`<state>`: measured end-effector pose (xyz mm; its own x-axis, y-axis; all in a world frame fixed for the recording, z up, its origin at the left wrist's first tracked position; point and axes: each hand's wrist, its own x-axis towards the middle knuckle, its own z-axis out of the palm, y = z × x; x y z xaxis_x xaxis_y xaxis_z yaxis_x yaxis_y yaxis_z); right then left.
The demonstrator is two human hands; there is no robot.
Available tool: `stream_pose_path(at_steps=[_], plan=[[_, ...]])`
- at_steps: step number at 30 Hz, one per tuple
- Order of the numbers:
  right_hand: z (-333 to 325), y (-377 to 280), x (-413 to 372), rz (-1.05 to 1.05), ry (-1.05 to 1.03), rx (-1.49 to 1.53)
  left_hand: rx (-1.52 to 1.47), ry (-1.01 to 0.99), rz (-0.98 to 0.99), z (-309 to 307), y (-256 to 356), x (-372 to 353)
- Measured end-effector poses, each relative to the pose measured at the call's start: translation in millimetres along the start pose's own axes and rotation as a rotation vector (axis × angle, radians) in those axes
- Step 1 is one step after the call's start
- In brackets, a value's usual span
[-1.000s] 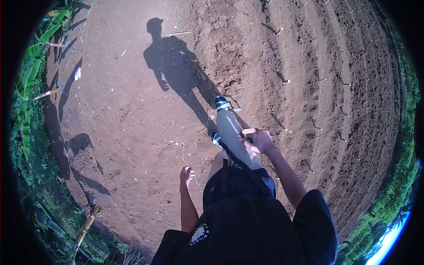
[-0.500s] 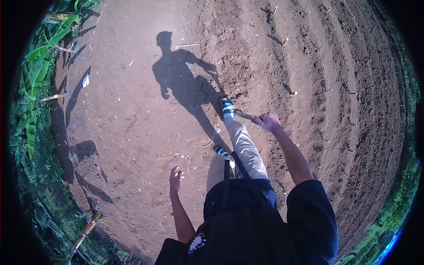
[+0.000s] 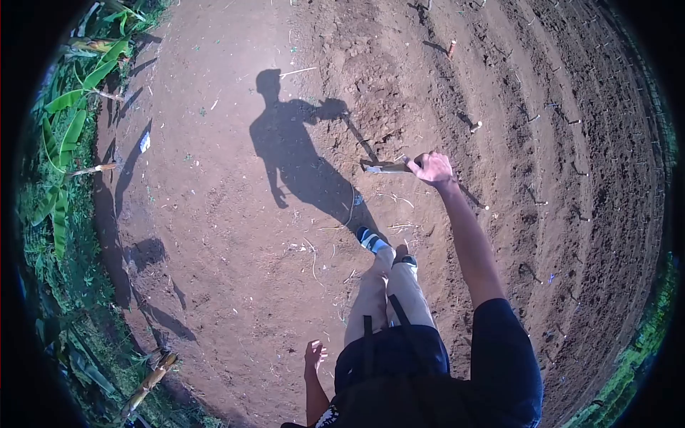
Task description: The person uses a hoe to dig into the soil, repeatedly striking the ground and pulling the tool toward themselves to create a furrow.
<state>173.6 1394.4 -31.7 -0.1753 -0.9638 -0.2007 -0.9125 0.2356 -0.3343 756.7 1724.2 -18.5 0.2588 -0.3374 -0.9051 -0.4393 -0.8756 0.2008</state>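
My right hand (image 3: 432,168) is wrapped round the handle of a long tool (image 3: 389,168), which points left over the soil, its far end near the loose dug earth. My left hand (image 3: 315,354) hangs low beside my left hip, fingers apart and slightly curled, with nothing in it. Below the tool, my feet in striped footwear (image 3: 371,240) stand on the bare brown ground (image 3: 235,214). My shadow (image 3: 292,135) stretches ahead across the dirt.
Ridged soil rows (image 3: 556,143) with short cut stakes (image 3: 476,127) run along the right. Banana plants (image 3: 68,135) and green growth line the left edge. A white scrap (image 3: 145,142) lies near them. A cut stem (image 3: 150,384) is at the lower left.
The tool has swung out ahead of my feet, held in my right hand. My left hand has dropped lower and nearer my body. My legs have shifted and the feet are closer together.
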Motion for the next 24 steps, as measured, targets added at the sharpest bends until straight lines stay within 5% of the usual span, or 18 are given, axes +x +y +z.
stream_pose_path(at_steps=[2,4,7,8,12,16,24], plan=[[25.5,1.2,-25.5,-0.257,0.421,-0.189,0.022,-0.034,-0.051,11.8,-21.2,-5.5],[40.0,-0.7,-44.1,-0.175,0.334,-0.097,-0.081,-0.066,-0.05,22.4,-39.7,-10.1],[63.7,-4.8,-92.5,-0.314,0.571,-0.143,-0.151,-0.048,-0.05,41.2,-63.8,-12.0],[33.3,-24.4,-107.7,-0.108,0.181,0.032,-0.189,-0.042,-0.061,49.0,-75.7,-11.6],[55.0,-41.0,-168.4,-0.085,0.336,0.34,-0.131,-0.066,-0.041,74.8,-130.5,-17.6],[120.2,-23.8,-234.8,-0.075,0.173,0.139,-0.121,-0.093,-0.09,95.3,-194.9,-25.9],[203.9,-13.1,-306.4,-0.136,0.289,0.215,-0.083,-0.078,-0.175,112.6,-266.4,-41.1]])
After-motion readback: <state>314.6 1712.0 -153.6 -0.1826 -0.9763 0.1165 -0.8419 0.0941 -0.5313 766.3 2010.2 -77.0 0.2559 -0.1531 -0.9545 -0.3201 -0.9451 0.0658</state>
